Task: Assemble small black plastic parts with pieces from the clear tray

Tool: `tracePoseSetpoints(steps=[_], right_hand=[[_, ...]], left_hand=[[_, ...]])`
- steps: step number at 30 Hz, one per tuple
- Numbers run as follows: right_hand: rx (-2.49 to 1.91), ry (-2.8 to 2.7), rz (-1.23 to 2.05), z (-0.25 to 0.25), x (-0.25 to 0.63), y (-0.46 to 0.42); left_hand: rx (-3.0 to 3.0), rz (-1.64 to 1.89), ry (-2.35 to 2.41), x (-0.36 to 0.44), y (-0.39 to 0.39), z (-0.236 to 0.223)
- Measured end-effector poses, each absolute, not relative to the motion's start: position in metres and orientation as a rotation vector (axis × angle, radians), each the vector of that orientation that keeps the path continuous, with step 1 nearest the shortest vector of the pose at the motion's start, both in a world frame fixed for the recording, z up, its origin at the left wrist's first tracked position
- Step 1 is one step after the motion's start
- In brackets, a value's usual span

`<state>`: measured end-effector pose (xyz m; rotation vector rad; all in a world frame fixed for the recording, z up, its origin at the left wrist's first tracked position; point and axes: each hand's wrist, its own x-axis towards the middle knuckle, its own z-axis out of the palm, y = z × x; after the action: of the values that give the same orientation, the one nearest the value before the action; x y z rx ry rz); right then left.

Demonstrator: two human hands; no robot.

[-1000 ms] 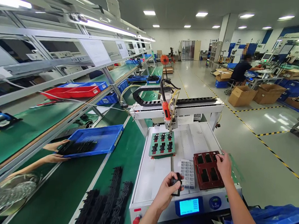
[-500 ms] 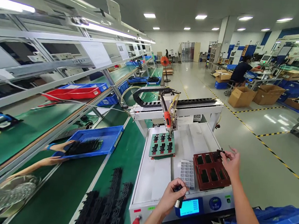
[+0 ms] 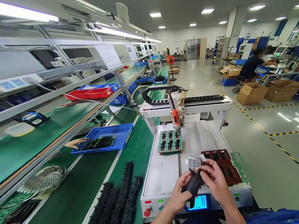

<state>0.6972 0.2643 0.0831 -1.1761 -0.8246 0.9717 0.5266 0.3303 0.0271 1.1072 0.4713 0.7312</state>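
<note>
In front of my body, my left hand [image 3: 181, 192] is wrapped round a black plastic part [image 3: 194, 184], roughly cylindrical with small prongs at its top. My right hand [image 3: 215, 181] closes on the upper end of the same part with bent fingers. A small white label [image 3: 203, 157] shows at the tip of its index finger; whether it is pinched or stuck there I cannot tell. Just behind the hands lie a sheet of grey-white labels [image 3: 194, 162] and a reddish-brown fixture [image 3: 233, 176] with rectangular openings, partly covered by my right hand.
A gantry machine [image 3: 185, 107] spans the white bed, its head over a green fixture [image 3: 170, 146] holding several black parts. Stacked black housings [image 3: 123, 199] lie at left. A co-worker's hand [image 3: 77, 142] reaches to a blue tray [image 3: 127, 132] of circuit boards.
My right hand has come left from the brown fixture to meet my left hand at the black part. The view has turned left. One co-worker's hand no longer shows at the blue tray.
</note>
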Motion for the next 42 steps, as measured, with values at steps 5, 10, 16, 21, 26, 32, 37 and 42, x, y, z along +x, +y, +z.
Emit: tracePoseSetpoints(steps=[5, 10, 16, 21, 26, 32, 37, 42], right_hand=[[-1.272, -0.897, 0.753, 0.081, 0.681, 0.249], [-1.249, -0.950, 1.107, 0.087, 0.665, 0.241], [-1.364, -1.077, 1.081, 0.086, 0.664, 0.241], [-1.411, -1.111, 1.028, 0.089, 0.666, 0.240], [-1.425, -1.141, 0.990, 0.094, 0.666, 0.241], [-1.562, -1.315, 0.638, 0.103, 0.655, 0.237], [-1.650, -1.359, 0.228, 0.092, 0.656, 0.232], [-1.568, -1.271, 0.718, 0.076, 0.666, 0.234]], left_hand=[[1.510, 0.904, 0.613, 0.501, 0.334, 0.043], [1.806, 1.017, 0.592, 0.496, 0.336, 0.058], [1.848, 1.035, 0.567, 0.494, 0.335, 0.060], [1.857, 1.040, 0.555, 0.494, 0.335, 0.064], [1.868, 1.054, 0.543, 0.495, 0.336, 0.065], [1.896, 1.040, 0.572, 0.493, 0.336, 0.063], [1.838, 1.049, 0.594, 0.490, 0.335, 0.064], [1.873, 1.048, 0.542, 0.491, 0.333, 0.075]])
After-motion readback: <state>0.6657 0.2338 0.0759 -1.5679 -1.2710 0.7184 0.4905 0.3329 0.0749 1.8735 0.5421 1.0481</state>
